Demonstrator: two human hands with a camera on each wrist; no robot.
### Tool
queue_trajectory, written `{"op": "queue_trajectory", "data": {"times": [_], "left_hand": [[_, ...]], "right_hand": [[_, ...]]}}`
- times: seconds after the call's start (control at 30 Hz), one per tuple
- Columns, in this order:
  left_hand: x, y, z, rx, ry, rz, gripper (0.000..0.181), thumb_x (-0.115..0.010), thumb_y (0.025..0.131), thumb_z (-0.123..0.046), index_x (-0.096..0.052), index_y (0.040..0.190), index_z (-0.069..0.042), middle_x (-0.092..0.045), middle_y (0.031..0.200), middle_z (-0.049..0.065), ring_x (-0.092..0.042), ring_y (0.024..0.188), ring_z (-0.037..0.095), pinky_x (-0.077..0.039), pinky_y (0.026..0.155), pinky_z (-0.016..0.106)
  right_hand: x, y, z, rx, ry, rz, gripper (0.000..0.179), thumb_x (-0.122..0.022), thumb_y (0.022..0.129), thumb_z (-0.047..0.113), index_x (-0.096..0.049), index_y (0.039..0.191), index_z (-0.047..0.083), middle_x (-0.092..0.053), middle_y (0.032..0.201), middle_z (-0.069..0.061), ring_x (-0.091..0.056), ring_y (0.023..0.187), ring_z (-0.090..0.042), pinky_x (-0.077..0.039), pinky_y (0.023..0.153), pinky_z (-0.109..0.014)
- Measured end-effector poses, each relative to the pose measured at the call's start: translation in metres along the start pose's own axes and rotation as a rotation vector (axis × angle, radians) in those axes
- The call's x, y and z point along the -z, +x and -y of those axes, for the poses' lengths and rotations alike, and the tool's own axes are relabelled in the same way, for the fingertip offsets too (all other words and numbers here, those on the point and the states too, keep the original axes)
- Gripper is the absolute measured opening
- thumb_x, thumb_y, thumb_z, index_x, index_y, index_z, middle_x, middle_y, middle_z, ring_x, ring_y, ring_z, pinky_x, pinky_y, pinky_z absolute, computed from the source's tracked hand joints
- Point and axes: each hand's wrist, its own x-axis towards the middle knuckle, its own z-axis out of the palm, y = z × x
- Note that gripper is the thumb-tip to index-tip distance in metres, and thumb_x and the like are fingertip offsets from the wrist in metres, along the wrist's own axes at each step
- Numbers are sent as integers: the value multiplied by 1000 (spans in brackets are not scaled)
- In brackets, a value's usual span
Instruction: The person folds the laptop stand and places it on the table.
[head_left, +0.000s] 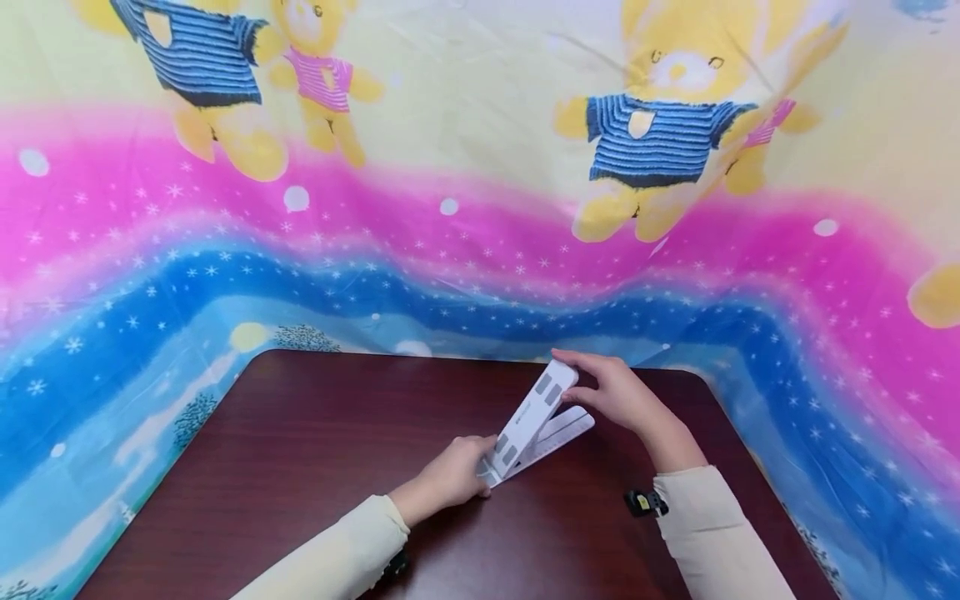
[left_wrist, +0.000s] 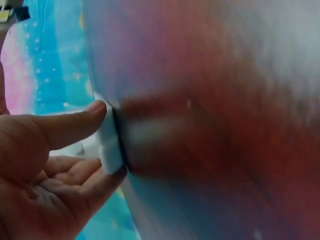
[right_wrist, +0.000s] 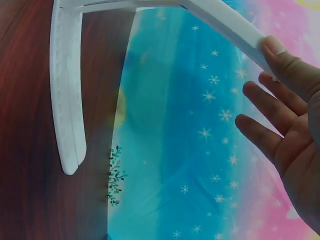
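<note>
A white folding laptop stand [head_left: 530, 410] with grey pads is spread into a V over the table. Its joined lower end is pinched by my left hand [head_left: 450, 472], the thumb on one side and fingers on the other in the left wrist view, where that white end [left_wrist: 111, 150] sits close to the tabletop. At the upper tip of the padded arm, my right hand [head_left: 621, 393] holds on with thumb and fingers. The other arm [right_wrist: 67, 95] slants away below it, untouched by the right hand in the right wrist view.
The dark red-brown tabletop [head_left: 315, 433] is glossy and has rounded far corners. Behind it and at its sides hangs a cloth [head_left: 450, 242] printed with bears and snowflakes. A small black device [head_left: 643, 502] is strapped at the right cuff.
</note>
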Motion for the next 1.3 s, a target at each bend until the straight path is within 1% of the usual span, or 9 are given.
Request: {"op": "queue_trajectory", "data": {"times": [0.23, 0.37, 0.57, 0.77, 0.93, 1.07, 1.17, 1.23, 1.3], "left_hand": [[3, 6, 1, -5, -13, 46, 82, -92, 74, -12, -54, 145, 2, -67, 132, 15, -64, 117, 19, -54, 98, 30], [4, 8, 3, -25, -15, 78, 81, -90, 75, -10, -54, 146, 1, -67, 133, 14, -63, 119, 19, -54, 99, 30], [10, 17, 24, -104, -4, 125, 74, -82, 81, -2, -51, 149, -2, -62, 142, 11, -60, 127, 20, -53, 101, 31], [13, 21, 41, -77, -31, 213, 73, -77, 88, -3, -48, 154, -13, -56, 150, 3, -53, 136, 18, -50, 108, 34], [13, 24, 43, -74, -46, 223, 74, -78, 88, -6, -48, 154, -16, -56, 149, 1, -54, 133, 15, -49, 108, 34], [15, 28, 44, -78, -105, 222, 77, -82, 85, -8, -48, 154, -13, -60, 145, 3, -58, 128, 15, -51, 105, 35], [22, 32, 41, -77, -200, 204, 78, -83, 86, -16, -46, 154, -6, -62, 144, 7, -61, 127, 19, -51, 106, 39], [27, 36, 35, -73, -260, 166, 79, -83, 87, -23, -45, 154, -3, -62, 143, 9, -61, 128, 23, -51, 107, 42], [35, 41, 25, -68, -286, 115, 78, -81, 89, -30, -45, 154, -4, -61, 144, 9, -60, 130, 24, -50, 108, 43]], "right_hand": [[6, -4, 3, -43, 37, -27, 67, -84, 85, 17, -59, 146, 27, -65, 138, -7, -63, 121, -28, -54, 101, -52], [6, -9, 5, -99, 65, -19, 65, -84, 86, 19, -60, 146, 27, -67, 136, -5, -65, 117, -25, -56, 98, -50], [4, -22, 9, -126, 79, -72, 59, -83, 86, 21, -64, 142, 22, -68, 134, -9, -66, 118, -30, -56, 97, -52], [-2, -27, 7, -147, 134, -82, 57, -82, 88, 27, -64, 142, 20, -68, 134, -10, -66, 121, -33, -56, 97, -52], [-9, -36, -12, -105, 234, -63, 70, -83, 86, 30, -55, 150, 26, -66, 136, -4, -65, 123, -28, -54, 100, -56], [-19, -50, -39, -64, 284, -29, 77, -83, 87, 27, -47, 155, 21, -64, 140, -10, -61, 129, -33, -49, 103, -61], [-26, -63, -59, -94, 240, 9, 67, -83, 87, 28, -56, 148, 19, -66, 138, -10, -61, 128, -33, -48, 103, -61], [-30, -71, -71, -125, 200, 52, 58, -82, 88, 28, -63, 142, 18, -67, 136, -8, -61, 127, -33, -49, 103, -60], [-32, -80, -81, -161, 169, 95, 53, -82, 88, 27, -67, 137, 17, -68, 135, -7, -62, 126, -32, -51, 102, -58]]}}
